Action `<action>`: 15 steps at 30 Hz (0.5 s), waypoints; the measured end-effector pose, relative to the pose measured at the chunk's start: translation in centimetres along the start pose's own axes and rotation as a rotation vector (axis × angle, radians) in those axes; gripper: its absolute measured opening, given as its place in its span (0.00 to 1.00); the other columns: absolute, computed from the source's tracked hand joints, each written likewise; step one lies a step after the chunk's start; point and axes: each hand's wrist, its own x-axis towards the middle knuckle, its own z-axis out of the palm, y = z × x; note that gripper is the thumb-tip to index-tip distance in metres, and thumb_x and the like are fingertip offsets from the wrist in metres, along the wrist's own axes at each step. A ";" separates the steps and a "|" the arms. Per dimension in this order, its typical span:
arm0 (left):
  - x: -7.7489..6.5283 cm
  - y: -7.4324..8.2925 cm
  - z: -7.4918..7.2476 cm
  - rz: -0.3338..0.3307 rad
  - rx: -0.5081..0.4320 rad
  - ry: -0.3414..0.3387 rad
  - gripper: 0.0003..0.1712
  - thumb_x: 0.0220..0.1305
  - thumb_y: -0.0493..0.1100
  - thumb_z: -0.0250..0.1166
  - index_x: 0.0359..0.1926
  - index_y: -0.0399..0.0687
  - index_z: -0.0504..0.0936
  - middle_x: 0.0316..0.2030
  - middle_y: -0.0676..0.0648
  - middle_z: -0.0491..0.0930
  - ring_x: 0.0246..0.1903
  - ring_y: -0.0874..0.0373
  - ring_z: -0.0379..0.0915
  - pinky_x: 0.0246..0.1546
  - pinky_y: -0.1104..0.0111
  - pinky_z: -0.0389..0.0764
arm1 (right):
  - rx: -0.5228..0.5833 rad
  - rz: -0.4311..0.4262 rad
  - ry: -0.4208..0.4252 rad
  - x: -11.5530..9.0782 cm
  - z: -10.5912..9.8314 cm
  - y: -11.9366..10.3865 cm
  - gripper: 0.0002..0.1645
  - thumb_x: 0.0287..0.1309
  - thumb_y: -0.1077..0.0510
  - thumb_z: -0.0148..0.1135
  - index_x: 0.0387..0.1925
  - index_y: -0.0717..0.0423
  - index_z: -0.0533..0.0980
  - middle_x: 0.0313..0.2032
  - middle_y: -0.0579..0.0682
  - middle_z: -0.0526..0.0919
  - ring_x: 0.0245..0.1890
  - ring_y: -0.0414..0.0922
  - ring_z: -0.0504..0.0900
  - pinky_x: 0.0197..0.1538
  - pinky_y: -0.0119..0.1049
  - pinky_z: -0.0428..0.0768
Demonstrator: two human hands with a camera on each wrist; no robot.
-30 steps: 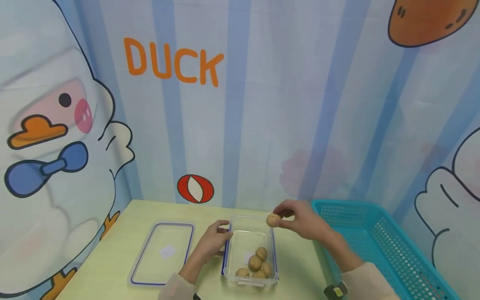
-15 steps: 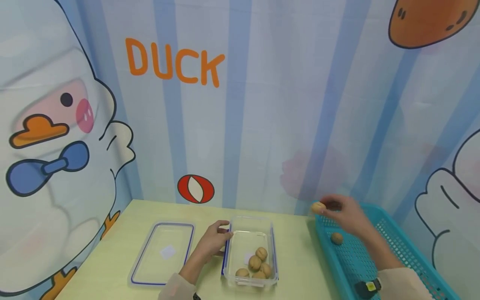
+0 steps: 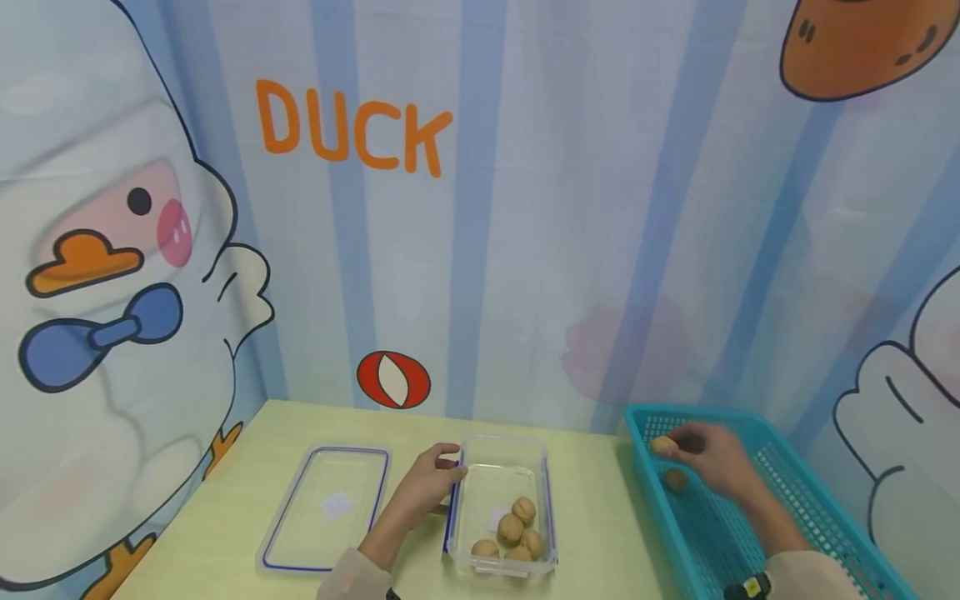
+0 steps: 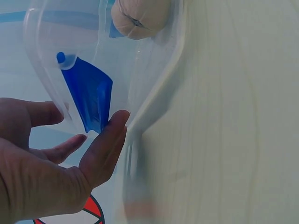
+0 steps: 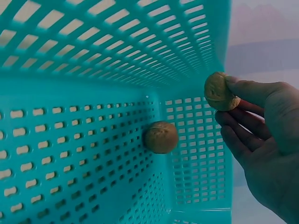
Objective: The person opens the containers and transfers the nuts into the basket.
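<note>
My right hand pinches a walnut between thumb and fingertips, inside the far left part of the turquoise basket. In the right wrist view that walnut is above another walnut resting in the basket. My left hand touches the left side of a clear plastic food container with extended fingers. Several walnuts lie at the container's near end. The left wrist view shows fingertips beside the container's blue latch.
A clear lid with a blue seal lies on the pale table, left of the container. A striped curtain with duck drawings hangs right behind the table.
My right hand has carried the walnut rightward from above the container, then down into the basket. Another walnut came into sight there as the hand moved. My left hand stays on the container.
</note>
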 end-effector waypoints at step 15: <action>0.1 -0.5 -0.3 0.015 0.010 0.000 0.30 0.78 0.39 0.61 0.75 0.33 0.66 0.64 0.28 0.72 0.59 0.32 0.77 0.44 0.40 0.87 | -0.020 0.027 -0.057 0.5 1.0 0.4 0.25 0.70 0.49 0.71 0.55 0.66 0.82 0.47 0.57 0.88 0.48 0.56 0.86 0.49 0.55 0.85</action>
